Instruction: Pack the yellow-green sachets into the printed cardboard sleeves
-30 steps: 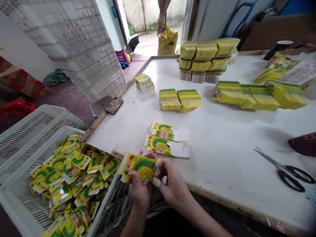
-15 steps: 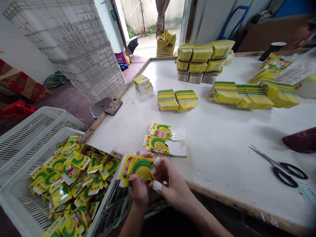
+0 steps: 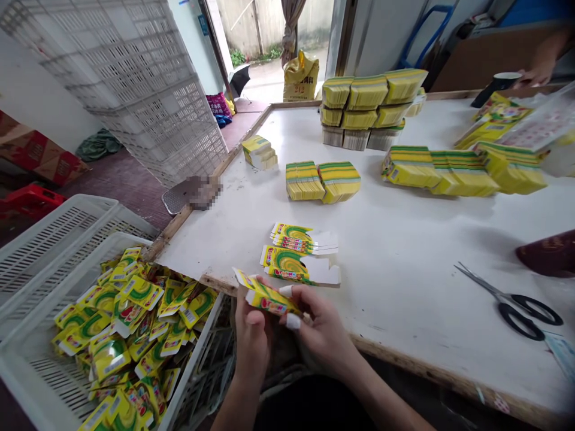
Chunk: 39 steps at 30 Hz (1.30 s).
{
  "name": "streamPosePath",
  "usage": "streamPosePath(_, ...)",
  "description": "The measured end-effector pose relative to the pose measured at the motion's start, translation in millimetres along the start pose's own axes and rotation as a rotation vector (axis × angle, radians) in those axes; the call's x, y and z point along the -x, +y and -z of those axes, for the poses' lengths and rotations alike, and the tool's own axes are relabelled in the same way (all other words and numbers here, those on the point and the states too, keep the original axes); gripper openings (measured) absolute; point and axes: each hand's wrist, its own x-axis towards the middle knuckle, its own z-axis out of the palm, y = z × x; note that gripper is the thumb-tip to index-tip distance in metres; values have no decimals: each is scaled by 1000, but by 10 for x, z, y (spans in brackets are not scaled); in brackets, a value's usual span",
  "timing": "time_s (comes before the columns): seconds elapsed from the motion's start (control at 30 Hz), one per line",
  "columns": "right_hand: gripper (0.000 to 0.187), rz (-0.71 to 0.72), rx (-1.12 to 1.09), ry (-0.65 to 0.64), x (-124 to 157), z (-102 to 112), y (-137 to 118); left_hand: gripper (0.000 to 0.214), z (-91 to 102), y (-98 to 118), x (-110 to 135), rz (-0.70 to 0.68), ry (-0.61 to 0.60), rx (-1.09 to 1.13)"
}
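Note:
A small yellow-and-green carton [image 3: 269, 299] is held between both hands in front of the table edge, its long side turned up and a flap standing out at its left end. My left hand [image 3: 252, 335] grips it from the left, thumb at the near side. My right hand [image 3: 317, 323], with white tape on its fingertips, is closed around the carton's right end. Just beyond, on the table, lie a flat carton [image 3: 287, 261] with its white flap to the right and a small fanned stack of flat cartons [image 3: 294, 237].
A white crate [image 3: 27, 353] at left holds many cartons. Bundled flat cartons [image 3: 323, 181] stand on the white table [image 3: 381, 251], with taller stacks [image 3: 368, 102] behind. Scissors [image 3: 507, 299] and a dark red object [image 3: 548, 254] lie right. Another person's hand [image 3: 541, 66] shows far right.
The carton has been tipped, so its narrow side now shows instead of its broad face. My hands have turned with it. Another person's hand has come into clearer view at far right.

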Motion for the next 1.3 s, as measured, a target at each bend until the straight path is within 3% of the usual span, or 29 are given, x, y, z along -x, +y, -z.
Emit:
streamPosePath(0.07, 5, 52, 82, 29, -42, 88, -29, 44, 29, -5, -19, -43, 44, 4)
streamPosePath(0.17, 15, 199, 210, 45, -60, 243, -89, 31, 85, 93, -81, -33, 86, 12)
streamPosePath(0.27, 27, 386, 462, 111, -30, 401, -145, 60, 178, 359, -151, -17, -41, -51)
streamPosePath(0.33, 31, 497, 660, 131, 5, 458, -167, 82, 230, 563, -160, -113, -118, -165)
streamPosePath(0.4, 32, 581, 773, 50, 48, 447, -167, 94, 239, 702, -128, -202, -202, -386)
streamPosePath(0.47, 34, 644, 792, -80, 93, 385, -143, 95, 202, 730, -77, -198, -315, -655)
streamPosePath(0.53, 40, 667, 750, -71, 129, 317, -106, 83, 148, 651, -34, -155, -416, -853)
streamPosePath(0.63, 63, 518, 557, 228, 144, 267, -61, 67, 106, 437, 6, -175, -432, -918)
streamPosePath(0.7, 69, 312, 352, 288, 127, 254, -57, 71, 111, 309, 40, -212, -412, -886)
streamPosePath(0.8, 52, -12, -53, 92, 79, 202, -67, 72, 117, 197, 106, -231, -445, -816)
streamPosePath(0.87, 46, -154, -306, 1, 48, 150, -59, 67, 103, 169, 141, -248, -453, -762)
streamPosePath(0.97, 49, -213, -535, -42, 17, 100, -5, 61, 83, 150, 150, -279, -488, -753)
streamPosePath(1.1, 61, -288, -776, -174, -2, 121, 76, 72, 108, 111, 102, -398, -478, -971)
streamPosePath(1.3, 53, -292, -677, -154, 0, 150, 122, 62, 96, 75, 90, -558, -631, -1100)
